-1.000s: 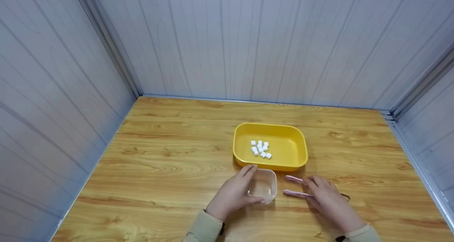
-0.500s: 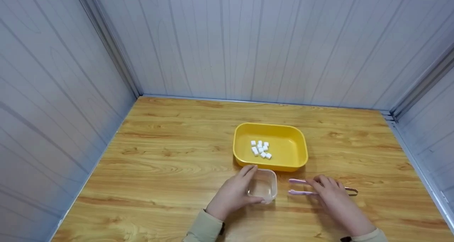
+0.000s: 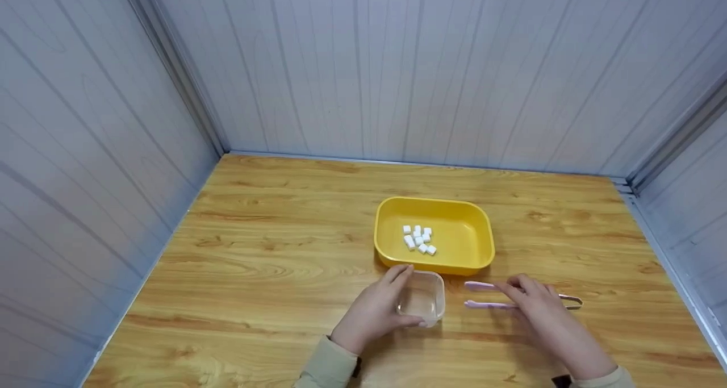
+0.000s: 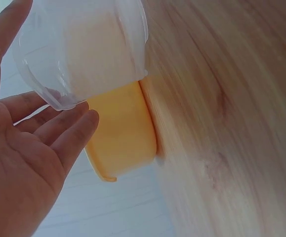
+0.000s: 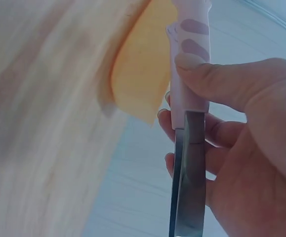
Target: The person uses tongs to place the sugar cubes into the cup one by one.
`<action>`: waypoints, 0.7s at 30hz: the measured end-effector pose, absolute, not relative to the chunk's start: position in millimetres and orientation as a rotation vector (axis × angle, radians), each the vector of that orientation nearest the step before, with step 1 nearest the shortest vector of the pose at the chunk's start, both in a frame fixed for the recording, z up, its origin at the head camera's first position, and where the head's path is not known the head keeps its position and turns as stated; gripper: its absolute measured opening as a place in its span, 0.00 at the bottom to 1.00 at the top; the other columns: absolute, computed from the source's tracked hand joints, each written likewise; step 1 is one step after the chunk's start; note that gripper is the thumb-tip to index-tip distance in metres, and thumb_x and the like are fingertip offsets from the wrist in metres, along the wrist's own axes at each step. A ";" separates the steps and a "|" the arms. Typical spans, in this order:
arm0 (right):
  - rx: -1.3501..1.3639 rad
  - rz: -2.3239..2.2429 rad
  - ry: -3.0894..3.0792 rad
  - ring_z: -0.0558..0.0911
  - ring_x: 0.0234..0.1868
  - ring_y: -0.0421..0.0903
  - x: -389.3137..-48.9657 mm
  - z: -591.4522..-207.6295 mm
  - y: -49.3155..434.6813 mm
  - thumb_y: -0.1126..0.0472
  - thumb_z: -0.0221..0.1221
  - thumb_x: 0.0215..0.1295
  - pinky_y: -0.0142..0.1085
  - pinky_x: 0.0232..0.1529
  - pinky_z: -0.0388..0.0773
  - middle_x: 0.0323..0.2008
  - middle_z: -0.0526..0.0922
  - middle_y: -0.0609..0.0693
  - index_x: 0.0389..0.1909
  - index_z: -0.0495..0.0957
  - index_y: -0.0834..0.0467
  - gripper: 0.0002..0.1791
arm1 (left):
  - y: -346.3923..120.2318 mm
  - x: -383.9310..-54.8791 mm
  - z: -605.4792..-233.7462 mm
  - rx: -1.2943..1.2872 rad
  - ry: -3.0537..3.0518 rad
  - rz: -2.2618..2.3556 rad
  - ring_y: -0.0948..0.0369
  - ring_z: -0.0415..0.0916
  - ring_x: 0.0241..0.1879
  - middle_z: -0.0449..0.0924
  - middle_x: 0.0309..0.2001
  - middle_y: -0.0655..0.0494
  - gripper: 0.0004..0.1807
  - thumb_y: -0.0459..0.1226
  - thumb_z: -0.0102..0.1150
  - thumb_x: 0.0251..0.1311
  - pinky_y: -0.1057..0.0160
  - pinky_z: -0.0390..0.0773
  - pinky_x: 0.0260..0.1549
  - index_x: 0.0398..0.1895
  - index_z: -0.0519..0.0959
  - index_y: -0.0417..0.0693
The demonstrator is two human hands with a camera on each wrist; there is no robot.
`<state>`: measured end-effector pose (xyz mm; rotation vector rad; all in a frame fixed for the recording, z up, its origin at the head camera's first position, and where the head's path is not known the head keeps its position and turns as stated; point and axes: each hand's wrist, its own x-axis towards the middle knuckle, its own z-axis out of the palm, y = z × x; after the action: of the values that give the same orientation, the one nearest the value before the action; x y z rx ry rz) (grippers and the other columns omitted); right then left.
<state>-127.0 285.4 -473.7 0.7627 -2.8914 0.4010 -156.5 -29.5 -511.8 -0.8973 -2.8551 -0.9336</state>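
Note:
A small clear plastic container (image 3: 429, 298) stands on the table just in front of a yellow basin (image 3: 463, 240). My left hand (image 3: 372, 308) grips it from the left, thumb on the near side and fingers at the far rim. In the left wrist view, the fingertips lie along the rim of the translucent container (image 4: 98, 49). To its right, my right hand (image 3: 539, 311) holds a pair of tongs (image 3: 481, 286), pink tips spread apart and pointing left. In the right wrist view, the thumb presses the pink part of the tongs (image 5: 192, 89), above their metal band.
Several white cubes (image 3: 418, 240) lie grouped in the left half of the yellow basin. The wooden table (image 3: 272, 274) is bounded by pale panels (image 3: 386, 75) at the back and both sides.
My right hand has shifted right with the tongs, sliding towards their tips, so more of the bent metal end shows. The left hand and container have stayed in place.

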 end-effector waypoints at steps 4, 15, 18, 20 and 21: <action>0.800 0.414 -2.864 0.77 0.46 0.52 -130.2 -467.2 283.1 0.67 0.69 0.53 0.50 0.45 0.71 0.48 0.76 0.53 0.57 0.77 0.57 0.28 | -29.1 -157.5 -511.2 -0.899 -2.853 -0.921 0.58 0.69 0.59 0.62 0.67 0.54 0.53 0.58 0.70 0.44 0.60 0.70 0.58 0.71 0.61 0.42; 0.897 0.457 -2.671 0.76 0.48 0.54 -144.8 -453.9 278.2 0.72 0.71 0.46 0.51 0.45 0.71 0.49 0.76 0.54 0.57 0.74 0.61 0.33 | -29.0 -158.6 -510.5 -0.896 -2.871 -0.957 0.56 0.68 0.59 0.62 0.67 0.54 0.53 0.58 0.70 0.45 0.59 0.69 0.59 0.71 0.60 0.43; 0.904 0.455 -2.678 0.76 0.49 0.53 -149.2 -450.4 277.3 0.72 0.71 0.46 0.49 0.45 0.69 0.49 0.76 0.53 0.57 0.74 0.59 0.33 | -29.0 -158.8 -510.5 -0.898 -2.874 -0.978 0.57 0.68 0.59 0.63 0.66 0.55 0.53 0.58 0.70 0.45 0.59 0.69 0.59 0.71 0.61 0.42; 0.901 0.439 -2.701 0.75 0.49 0.53 -151.9 -448.3 276.4 0.70 0.71 0.48 0.50 0.45 0.69 0.50 0.75 0.53 0.57 0.74 0.59 0.32 | -29.5 -158.4 -511.0 -0.895 -2.871 -0.997 0.57 0.68 0.59 0.63 0.66 0.55 0.52 0.57 0.70 0.44 0.59 0.68 0.59 0.70 0.61 0.42; 0.900 0.438 -2.716 0.75 0.49 0.53 -153.3 -447.3 276.0 0.70 0.71 0.49 0.50 0.46 0.69 0.50 0.75 0.53 0.57 0.74 0.58 0.32 | -29.9 -158.1 -511.7 -0.894 -2.869 -1.008 0.58 0.68 0.59 0.63 0.66 0.55 0.52 0.57 0.71 0.44 0.59 0.68 0.59 0.70 0.62 0.42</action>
<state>-153.3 276.0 -447.3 0.9003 -2.7163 0.4382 -158.1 -29.9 -511.7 -0.8940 -2.8689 -1.0082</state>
